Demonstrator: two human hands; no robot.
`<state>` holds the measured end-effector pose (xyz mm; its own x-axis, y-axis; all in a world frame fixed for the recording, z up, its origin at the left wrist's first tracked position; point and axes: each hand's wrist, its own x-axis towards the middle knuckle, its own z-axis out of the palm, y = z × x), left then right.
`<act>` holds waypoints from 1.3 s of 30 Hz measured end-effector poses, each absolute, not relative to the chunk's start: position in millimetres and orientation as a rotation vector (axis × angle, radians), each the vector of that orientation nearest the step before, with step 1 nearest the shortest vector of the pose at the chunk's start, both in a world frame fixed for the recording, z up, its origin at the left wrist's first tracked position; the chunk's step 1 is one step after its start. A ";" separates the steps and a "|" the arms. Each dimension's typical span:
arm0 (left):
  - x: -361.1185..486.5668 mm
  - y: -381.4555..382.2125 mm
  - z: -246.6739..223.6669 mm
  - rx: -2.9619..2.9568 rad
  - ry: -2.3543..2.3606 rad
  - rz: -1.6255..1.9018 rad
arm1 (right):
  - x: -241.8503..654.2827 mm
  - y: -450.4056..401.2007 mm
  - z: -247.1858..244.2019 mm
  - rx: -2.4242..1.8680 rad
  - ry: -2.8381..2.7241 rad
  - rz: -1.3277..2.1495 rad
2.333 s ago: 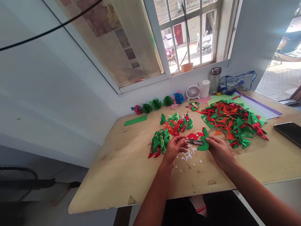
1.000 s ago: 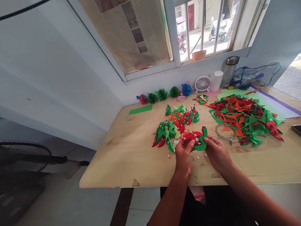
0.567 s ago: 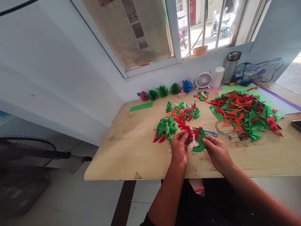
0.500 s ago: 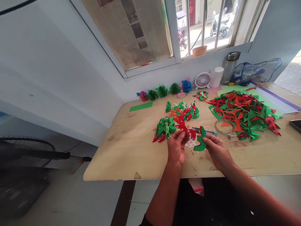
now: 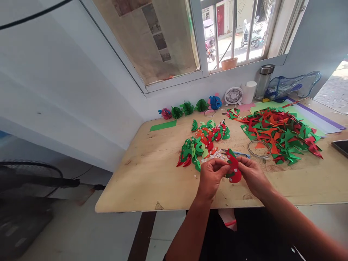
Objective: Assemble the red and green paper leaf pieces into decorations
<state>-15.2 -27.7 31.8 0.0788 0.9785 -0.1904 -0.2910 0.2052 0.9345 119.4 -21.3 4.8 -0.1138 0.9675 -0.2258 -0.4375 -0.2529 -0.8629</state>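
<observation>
Between my two hands is a red wavy-edged paper cutout (image 5: 237, 177) with small white squares on it, lying against a green paper cutout (image 5: 230, 152) that shows at its edges. My left hand (image 5: 213, 177) pinches the pair at the left side. With thumb and fingers, my right hand (image 5: 252, 175) grips the right side. Just beyond, blue-handled scissors (image 5: 241, 154) lie on the table, partly hidden by the cutouts. Small white paper bits (image 5: 217, 154) are scattered near my left hand. To its left is a pile of green and red cutouts (image 5: 193, 148).
A large heap of red, green and orange scraps (image 5: 282, 132) covers the table's right side, beside a tape ring (image 5: 259, 148). Paper ornaments (image 5: 187, 107), a small fan (image 5: 233, 95) and a glass bottle (image 5: 263, 83) line the wall. A phone (image 5: 341, 145) lies far right.
My left hand has moved right with the red cutout, which now overlaps the green one in my right hand. Both hands are closer together. The view has shifted slightly.
</observation>
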 end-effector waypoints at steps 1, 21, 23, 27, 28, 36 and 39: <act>-13.4 -28.0 31.3 0.889 1.054 1.150 | 119.8 -21.9 5.4 -0.998 -0.775 1.608; -7.1 -24.8 24.5 1.066 1.241 1.220 | 121.1 -23.0 5.7 -1.078 -0.961 1.455; -7.1 -24.2 24.3 1.068 1.245 1.215 | 121.6 -23.0 6.9 -1.085 -0.959 1.461; -7.3 -23.3 24.1 1.071 1.260 1.204 | 121.8 -22.6 8.2 -1.101 -0.962 1.463; -7.4 -23.1 23.8 1.073 1.264 1.203 | 121.7 -22.5 8.3 -1.106 -0.963 1.460; -9.0 -21.8 21.4 1.137 1.290 1.188 | 121.5 -22.8 12.2 -1.143 -1.043 1.404; -9.4 -21.5 20.9 1.153 1.285 1.189 | 122.0 -23.1 12.8 -1.127 -1.021 1.459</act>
<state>-9.4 -21.5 20.9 -0.0475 0.9969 -0.0620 0.0159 0.0628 0.9979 122.0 -23.1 12.8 -0.0791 0.9865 -0.1431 -0.2034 -0.1565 -0.9665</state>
